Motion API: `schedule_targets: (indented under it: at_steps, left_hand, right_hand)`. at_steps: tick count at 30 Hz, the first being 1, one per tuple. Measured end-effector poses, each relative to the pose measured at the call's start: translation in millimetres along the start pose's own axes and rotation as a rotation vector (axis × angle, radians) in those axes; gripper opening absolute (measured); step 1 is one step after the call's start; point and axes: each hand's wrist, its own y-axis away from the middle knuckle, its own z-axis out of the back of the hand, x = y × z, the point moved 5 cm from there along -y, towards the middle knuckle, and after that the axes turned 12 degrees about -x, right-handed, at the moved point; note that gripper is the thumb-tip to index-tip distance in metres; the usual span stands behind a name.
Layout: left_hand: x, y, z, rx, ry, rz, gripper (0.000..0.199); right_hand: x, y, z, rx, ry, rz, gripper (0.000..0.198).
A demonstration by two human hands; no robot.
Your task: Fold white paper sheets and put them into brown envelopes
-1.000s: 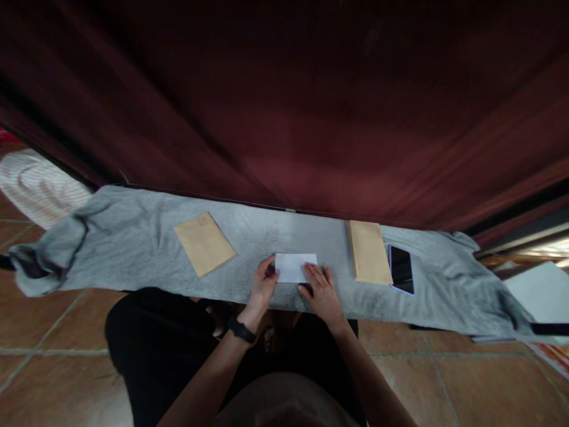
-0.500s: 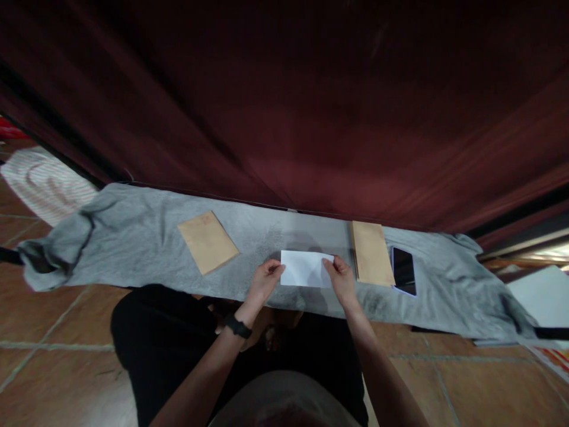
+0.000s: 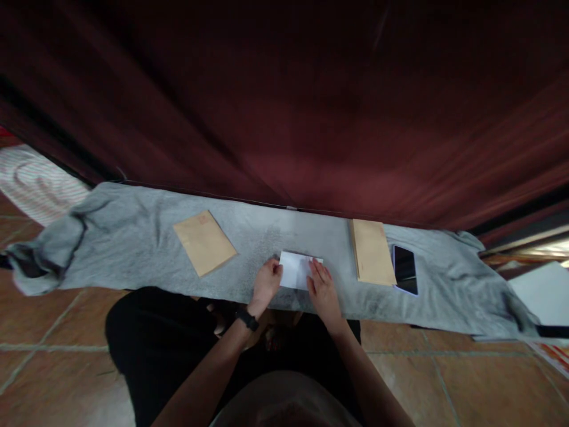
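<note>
A sheet of white paper (image 3: 294, 270) lies on the grey cloth (image 3: 267, 216) in front of me, its right end partly covered. My left hand (image 3: 267, 281) is closed on the paper's left edge, thumb against fingers. My right hand (image 3: 323, 289) rests on the right part of the sheet, its fingers stretched out and lying flat over it. To the left is a single brown envelope (image 3: 205, 243), set at an angle. A stack of brown envelopes (image 3: 373, 252) sits to the right of my right hand.
A phone (image 3: 405, 270) with a dark screen and a purple edge lies beside the envelope stack. Dark red fabric (image 3: 284, 136) hangs behind the cloth-covered surface. Striped cloth (image 3: 40, 184) is at far left, and a white panel (image 3: 544, 290) at far right. Tiled floor (image 3: 48, 379) shows below.
The paper has come down from between both hands onto the cloth and shows shorter. My right hand has moved left, from pinching the right edge to lying flat on it.
</note>
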Motion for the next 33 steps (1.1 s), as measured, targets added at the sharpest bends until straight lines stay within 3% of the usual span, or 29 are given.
schedule_targets:
  at_steps: [4, 8, 12, 16, 19, 21, 33]
  left_hand:
    - [-1.8, 0.2, 0.3, -0.006, -0.071, -0.003, 0.014]
    - [-5.0, 3.3, 2.2, -0.028, -0.157, -0.017, 0.017]
    - [-6.6, 13.1, 5.4, -0.082, -0.410, -0.082, 0.030]
    - [-17.0, 28.5, -1.3, -0.103, -0.436, -0.387, 0.036]
    - [-26.1, 44.0, -17.3, 0.033, -0.348, -0.660, 0.043]
    - [-28.3, 50.8, -26.0, 0.109, -0.335, -0.742, 0.047]
    - [-28.8, 51.3, -30.0, 0.084, -0.410, -0.737, 0.054]
  right_hand:
    - [29.4, 10.2, -11.9, 0.130, 0.037, 0.103, 0.050]
    - [37.0, 14.2, -12.2, 0.129, 0.107, 0.109, 0.052]
    - [35.0, 15.5, -8.4, 0.120, 0.133, 0.122, 0.054]
    - [32.6, 18.2, -9.2, 0.111, 0.139, 0.121, 0.055]
    - [32.5, 20.1, -11.8, 0.114, 0.141, 0.123, 0.054]
    - [32.5, 20.8, -12.5, 0.117, 0.142, 0.131, 0.055]
    - [15.7, 31.6, 1.4, 0.030, 0.172, 0.080, 0.050]
